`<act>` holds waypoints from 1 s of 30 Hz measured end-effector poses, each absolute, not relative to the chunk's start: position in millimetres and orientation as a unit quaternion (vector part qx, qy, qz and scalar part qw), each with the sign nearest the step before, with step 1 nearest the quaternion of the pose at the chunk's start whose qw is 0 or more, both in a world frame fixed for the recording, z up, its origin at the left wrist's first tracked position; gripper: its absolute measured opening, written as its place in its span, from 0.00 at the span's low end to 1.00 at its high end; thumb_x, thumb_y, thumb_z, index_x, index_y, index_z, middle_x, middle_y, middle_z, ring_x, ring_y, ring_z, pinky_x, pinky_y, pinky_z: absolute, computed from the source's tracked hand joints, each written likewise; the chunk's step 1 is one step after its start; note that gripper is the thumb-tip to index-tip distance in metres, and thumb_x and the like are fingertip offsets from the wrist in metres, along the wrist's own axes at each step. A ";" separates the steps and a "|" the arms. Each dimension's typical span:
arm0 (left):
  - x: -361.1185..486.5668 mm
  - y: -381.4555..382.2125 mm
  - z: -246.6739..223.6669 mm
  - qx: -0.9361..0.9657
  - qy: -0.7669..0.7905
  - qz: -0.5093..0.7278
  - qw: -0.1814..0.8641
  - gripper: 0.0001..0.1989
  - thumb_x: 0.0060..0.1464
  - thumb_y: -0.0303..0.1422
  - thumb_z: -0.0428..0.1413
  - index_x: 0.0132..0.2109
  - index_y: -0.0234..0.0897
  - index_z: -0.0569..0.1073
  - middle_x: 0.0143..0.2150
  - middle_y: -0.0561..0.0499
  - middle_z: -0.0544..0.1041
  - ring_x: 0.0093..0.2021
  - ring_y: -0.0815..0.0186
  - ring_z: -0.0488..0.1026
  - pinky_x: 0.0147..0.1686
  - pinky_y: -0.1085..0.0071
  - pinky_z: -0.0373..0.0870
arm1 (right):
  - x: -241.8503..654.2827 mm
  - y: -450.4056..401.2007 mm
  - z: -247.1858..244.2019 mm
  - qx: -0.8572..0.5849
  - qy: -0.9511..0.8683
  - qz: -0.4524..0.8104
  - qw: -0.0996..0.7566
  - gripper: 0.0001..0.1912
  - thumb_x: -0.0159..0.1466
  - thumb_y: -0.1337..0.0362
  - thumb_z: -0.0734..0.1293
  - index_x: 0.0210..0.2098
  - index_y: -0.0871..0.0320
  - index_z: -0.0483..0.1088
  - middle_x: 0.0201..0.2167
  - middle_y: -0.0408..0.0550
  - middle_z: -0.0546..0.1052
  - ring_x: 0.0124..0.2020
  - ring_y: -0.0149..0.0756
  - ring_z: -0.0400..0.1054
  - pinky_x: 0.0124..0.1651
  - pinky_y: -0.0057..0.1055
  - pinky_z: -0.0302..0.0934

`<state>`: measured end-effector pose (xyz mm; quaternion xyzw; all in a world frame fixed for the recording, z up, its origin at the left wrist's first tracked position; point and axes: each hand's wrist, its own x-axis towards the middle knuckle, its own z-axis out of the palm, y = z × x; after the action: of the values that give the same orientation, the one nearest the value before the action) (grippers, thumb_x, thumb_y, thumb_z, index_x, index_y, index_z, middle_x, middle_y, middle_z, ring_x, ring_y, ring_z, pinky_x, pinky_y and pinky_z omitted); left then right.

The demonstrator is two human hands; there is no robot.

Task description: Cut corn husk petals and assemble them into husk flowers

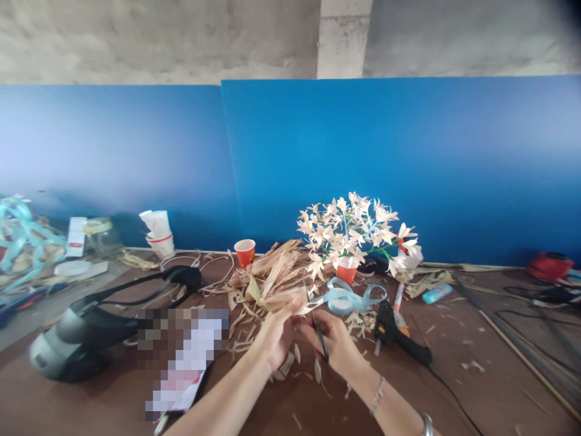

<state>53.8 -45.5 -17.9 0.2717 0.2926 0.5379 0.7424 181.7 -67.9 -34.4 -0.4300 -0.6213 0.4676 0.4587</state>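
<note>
My left hand (278, 333) is closed on a pale dried husk piece (297, 303) near the middle of the table. Close against it on the right, my right hand (331, 339) is wrapped round dark-handled scissors (321, 339), their blades pointing up at the husk. Behind both hands lies a heap of dried husks (281, 266). A bunch of cream husk flowers (349, 233) stands in a red paper cup (346, 272), with a coil of light blue ribbon (347, 297) in front of it. Small husk scraps lie under and around my hands.
A black glue gun (402, 339) with a cable lies at the right. A black and silver headset (77, 339) is at the left, beside a blurred-out sheet (190, 363). An orange cup (245, 251) and a glass jar (102, 239) stand further back, before a blue partition (385, 139).
</note>
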 end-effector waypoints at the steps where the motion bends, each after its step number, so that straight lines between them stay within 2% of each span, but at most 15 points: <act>1: 53.2 -44.3 -18.2 0.272 0.292 0.546 0.737 0.13 0.39 0.32 0.64 0.34 0.31 0.73 0.29 0.48 0.77 0.26 0.67 0.72 0.29 0.72 0.66 | 181.7 -67.7 -35.4 -0.432 -0.616 0.474 0.457 0.15 0.57 0.53 0.65 0.27 0.58 0.61 0.14 0.34 0.60 0.13 0.22 0.52 0.16 0.21 0.48; 7: 47.9 -36.3 -19.5 0.272 0.299 0.586 0.702 0.09 0.38 0.30 0.64 0.28 0.31 0.72 0.26 0.53 0.75 0.26 0.71 0.70 0.29 0.76 0.65 | 181.7 -64.3 -45.4 -0.443 -0.596 0.503 0.443 0.16 0.55 0.53 0.67 0.28 0.58 0.61 0.14 0.34 0.61 0.13 0.23 0.55 0.16 0.20 0.51; 13: 44.4 -33.0 -21.0 0.284 0.303 0.634 0.653 0.11 0.40 0.30 0.63 0.32 0.33 0.71 0.27 0.54 0.75 0.28 0.70 0.71 0.32 0.74 0.66 | 183.7 -64.5 -45.6 -0.422 -0.589 0.534 0.436 0.18 0.52 0.52 0.69 0.27 0.59 0.61 0.16 0.35 0.62 0.15 0.23 0.57 0.18 0.22 0.55; 18: 44.7 -33.8 -19.7 0.291 0.323 0.656 0.617 0.14 0.37 0.31 0.65 0.33 0.32 0.71 0.28 0.52 0.76 0.30 0.69 0.72 0.34 0.74 0.66 | 184.3 -67.1 -41.6 -0.420 -0.599 0.534 0.425 0.18 0.52 0.51 0.68 0.27 0.59 0.62 0.14 0.35 0.63 0.14 0.24 0.58 0.18 0.22 0.55; 22: 47.8 -38.1 -18.6 0.302 0.318 0.636 0.635 0.13 0.38 0.31 0.64 0.32 0.33 0.72 0.28 0.52 0.76 0.29 0.70 0.72 0.33 0.75 0.66 | 181.2 -69.4 -36.0 -0.416 -0.600 0.547 0.409 0.19 0.51 0.50 0.69 0.27 0.59 0.63 0.14 0.35 0.63 0.14 0.24 0.58 0.18 0.22 0.55; 30: 54.8 -47.7 -19.8 0.302 0.296 0.577 0.699 0.10 0.42 0.32 0.63 0.30 0.34 0.70 0.24 0.53 0.75 0.24 0.69 0.72 0.26 0.73 0.67 | 179.7 -67.8 -38.0 -0.419 -0.582 0.535 0.446 0.21 0.51 0.48 0.68 0.29 0.60 0.63 0.15 0.35 0.63 0.14 0.23 0.56 0.18 0.23 0.54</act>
<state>54.8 -47.7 -19.8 0.3023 0.2956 0.5767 0.6991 179.7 -67.8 -38.0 -0.4195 -0.5821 0.5351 0.4460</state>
